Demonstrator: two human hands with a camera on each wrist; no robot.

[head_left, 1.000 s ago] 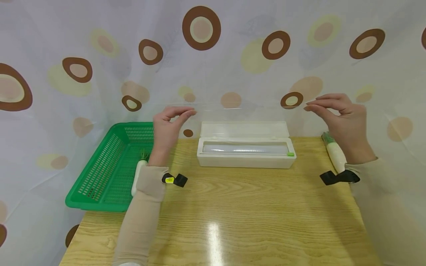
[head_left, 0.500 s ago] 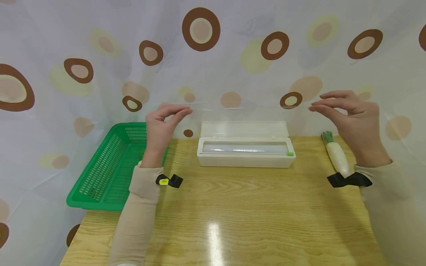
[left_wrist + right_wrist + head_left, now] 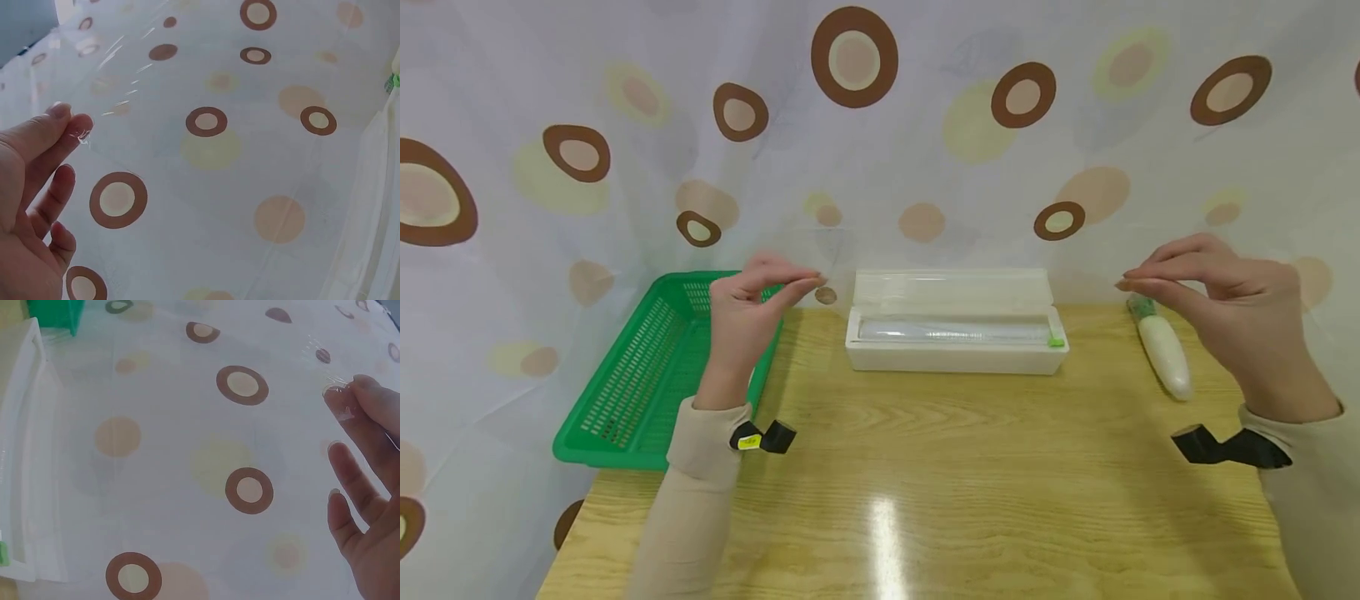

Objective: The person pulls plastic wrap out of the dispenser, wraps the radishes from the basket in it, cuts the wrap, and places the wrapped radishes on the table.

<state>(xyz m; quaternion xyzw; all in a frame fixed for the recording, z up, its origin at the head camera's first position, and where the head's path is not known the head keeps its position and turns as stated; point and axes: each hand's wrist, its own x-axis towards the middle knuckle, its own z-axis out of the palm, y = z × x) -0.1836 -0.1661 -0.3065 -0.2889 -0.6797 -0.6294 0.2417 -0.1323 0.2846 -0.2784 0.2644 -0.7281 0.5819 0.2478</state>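
White patterned curtain (image 3: 925,125) hung behind; wood-grain worktop (image 3: 970,475) in front of it. Green rectangular plastic basket (image 3: 613,458) sat at the worktop's L edge, twd the back. Thin clear plastic film (image 3: 111,53) was up in the air over the worktop, apparently btwn both hands; its full extent was hard to see. White oblong dispenser box (image 3: 955,360), lid up, stood mid back edge w/ a roll in it. Bare L hand (image 3: 748,312) and bare R hand (image 3: 1247,312) each pinched film btwn thumb and index, other fingers loosely bent. White radish w/ green top (image 3: 1165,354) lay nr the back R corner. Doing this well prob. called for level hands, even pull and pinches right at the corners, b/c slack film clings to itself.
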